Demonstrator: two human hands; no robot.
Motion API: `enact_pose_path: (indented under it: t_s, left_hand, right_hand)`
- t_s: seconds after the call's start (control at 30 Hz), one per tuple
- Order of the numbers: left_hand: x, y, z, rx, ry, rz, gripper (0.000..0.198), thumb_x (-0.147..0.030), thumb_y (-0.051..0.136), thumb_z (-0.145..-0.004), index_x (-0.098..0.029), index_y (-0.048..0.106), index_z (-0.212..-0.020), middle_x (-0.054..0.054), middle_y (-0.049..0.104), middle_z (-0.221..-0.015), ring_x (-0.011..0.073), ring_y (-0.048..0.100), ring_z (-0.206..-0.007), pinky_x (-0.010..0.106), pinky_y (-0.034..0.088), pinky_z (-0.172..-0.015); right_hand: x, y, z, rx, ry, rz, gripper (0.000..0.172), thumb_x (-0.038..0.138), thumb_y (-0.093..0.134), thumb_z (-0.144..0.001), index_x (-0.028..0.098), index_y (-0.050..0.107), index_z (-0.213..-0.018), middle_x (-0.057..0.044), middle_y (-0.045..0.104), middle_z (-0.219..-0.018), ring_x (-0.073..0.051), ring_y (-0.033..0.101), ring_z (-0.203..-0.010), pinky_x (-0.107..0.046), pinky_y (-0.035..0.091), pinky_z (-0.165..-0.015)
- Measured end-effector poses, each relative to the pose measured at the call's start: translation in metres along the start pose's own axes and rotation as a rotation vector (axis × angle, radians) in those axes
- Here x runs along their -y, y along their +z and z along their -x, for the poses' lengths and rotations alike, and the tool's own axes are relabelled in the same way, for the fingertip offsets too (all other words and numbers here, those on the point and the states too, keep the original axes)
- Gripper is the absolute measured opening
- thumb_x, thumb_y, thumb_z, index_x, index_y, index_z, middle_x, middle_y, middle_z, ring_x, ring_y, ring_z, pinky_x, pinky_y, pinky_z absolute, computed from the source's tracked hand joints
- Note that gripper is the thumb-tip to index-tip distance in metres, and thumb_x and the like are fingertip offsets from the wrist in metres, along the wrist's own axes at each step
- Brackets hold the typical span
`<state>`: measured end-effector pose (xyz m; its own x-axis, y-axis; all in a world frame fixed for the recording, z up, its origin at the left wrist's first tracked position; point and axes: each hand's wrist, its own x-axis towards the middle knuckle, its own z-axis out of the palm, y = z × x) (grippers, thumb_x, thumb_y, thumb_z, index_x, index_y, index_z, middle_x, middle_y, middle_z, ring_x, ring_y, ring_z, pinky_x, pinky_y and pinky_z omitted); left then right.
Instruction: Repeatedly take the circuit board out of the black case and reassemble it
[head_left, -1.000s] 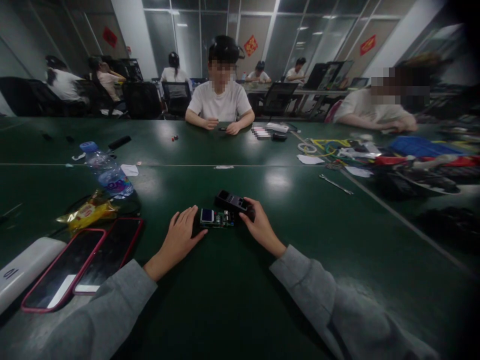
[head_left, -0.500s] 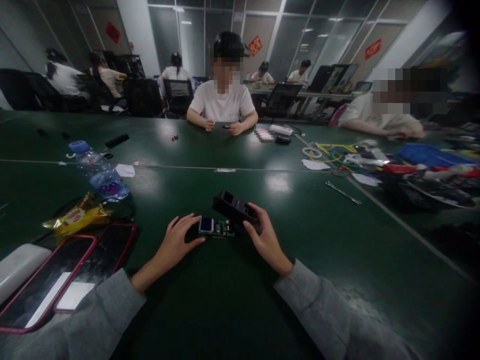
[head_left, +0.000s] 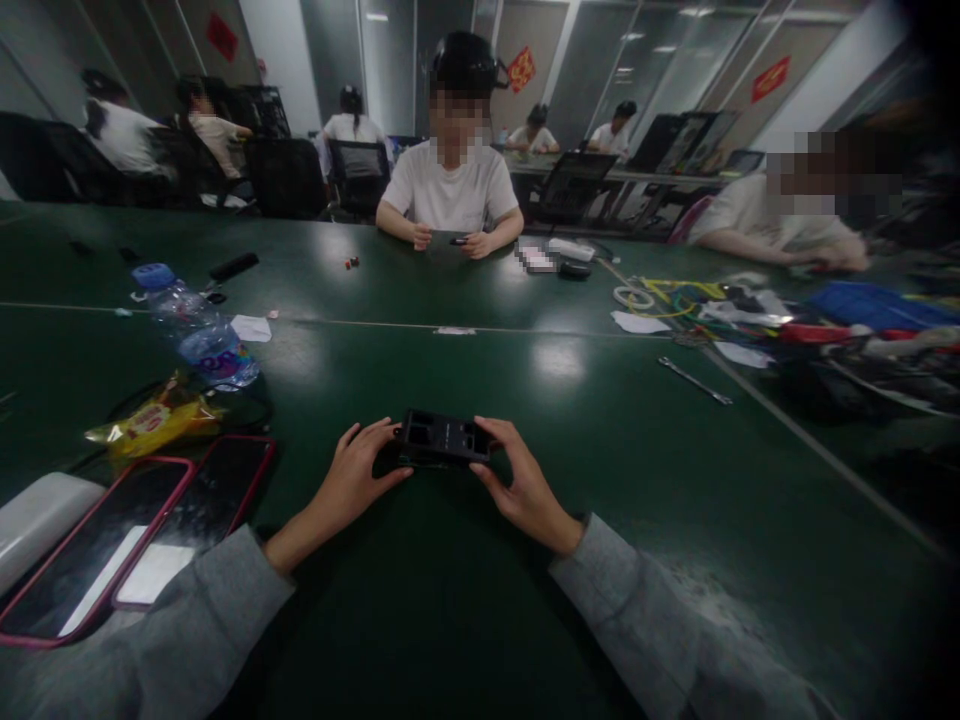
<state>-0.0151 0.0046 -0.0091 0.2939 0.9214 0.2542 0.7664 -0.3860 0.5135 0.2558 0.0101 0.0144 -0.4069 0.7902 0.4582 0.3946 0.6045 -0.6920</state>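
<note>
A black plastic casing [head_left: 444,437] with a rectangular window lies over the circuit board [head_left: 429,464], just above the green table. Only a thin edge of the board shows below the casing; its screen is hidden. My right hand [head_left: 525,485] grips the casing's right end between thumb and fingers. At the other end, my left hand [head_left: 356,475] has thumb and fingers closed around the board's left end, close against the casing.
Two red-rimmed phones [head_left: 97,560], a white box [head_left: 41,525], a yellow packet [head_left: 157,425] and a water bottle [head_left: 199,335] are on the left. A wrench [head_left: 694,381] lies right, before a heap of cables [head_left: 675,295]. A co-worker [head_left: 451,190] sits opposite.
My right hand has brought the casing left and down from its tilted position, so it now covers the board. My left hand has stayed nearly in place.
</note>
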Motion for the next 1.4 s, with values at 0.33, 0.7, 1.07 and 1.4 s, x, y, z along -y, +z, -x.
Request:
enact_pose_path:
  t_s: [0.33, 0.7, 1.07, 1.4]
  left_hand:
    - [-0.014, -0.012, -0.001, 0.034, -0.050, 0.096, 0.079, -0.048, 0.065, -0.081, -0.028, 0.024, -0.145, 0.012, 0.041, -0.148, 0.0295, 0.039, -0.137, 0.056, 0.021, -0.113]
    - [-0.015, -0.016, -0.002, 0.073, -0.101, 0.194, 0.058, -0.047, 0.061, -0.085, -0.034, 0.037, -0.137, 0.006, 0.049, -0.142, 0.0290, 0.043, -0.133, 0.056, 0.028, -0.110]
    - [-0.017, -0.016, -0.004, 0.054, -0.101, 0.204, 0.051, -0.045, 0.064, -0.084, -0.032, 0.043, -0.128, 0.005, 0.054, -0.135, 0.0271, 0.047, -0.127, 0.055, 0.029, -0.109]
    - [-0.016, -0.016, -0.004, 0.057, -0.100, 0.229, 0.049, -0.043, 0.067, -0.081, -0.030, 0.046, -0.123, 0.006, 0.056, -0.129, 0.0281, 0.048, -0.125, 0.057, 0.027, -0.109]
  right_hand:
    - [-0.004, 0.001, -0.003, 0.197, 0.030, 0.010, 0.056, 0.021, 0.058, -0.089, 0.027, 0.034, -0.140, -0.010, 0.051, -0.128, -0.026, 0.053, -0.118, -0.049, 0.046, -0.101]
    - [-0.005, 0.000, -0.005, 0.228, 0.083, -0.016, 0.056, 0.022, 0.062, -0.087, 0.029, 0.037, -0.137, -0.008, 0.053, -0.128, -0.025, 0.053, -0.118, -0.050, 0.046, -0.102]
    - [-0.007, 0.001, -0.003, 0.210, 0.099, 0.040, 0.066, 0.026, 0.062, -0.087, 0.030, 0.028, -0.144, -0.009, 0.049, -0.133, -0.026, 0.050, -0.123, -0.052, 0.043, -0.105]
    - [-0.008, 0.000, -0.008, 0.220, 0.059, 0.089, 0.049, 0.028, 0.066, -0.084, 0.022, 0.044, -0.128, -0.011, 0.053, -0.123, -0.028, 0.049, -0.116, -0.052, 0.045, -0.099]
